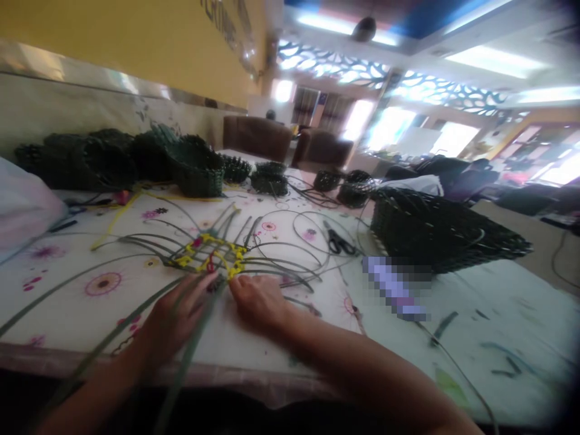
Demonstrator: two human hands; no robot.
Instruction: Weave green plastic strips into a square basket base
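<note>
just beyond both hands [217,305]; the woven mat [211,254]

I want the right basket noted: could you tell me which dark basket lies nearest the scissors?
The big basket right of the scissors; the others sit farther back.
</note>
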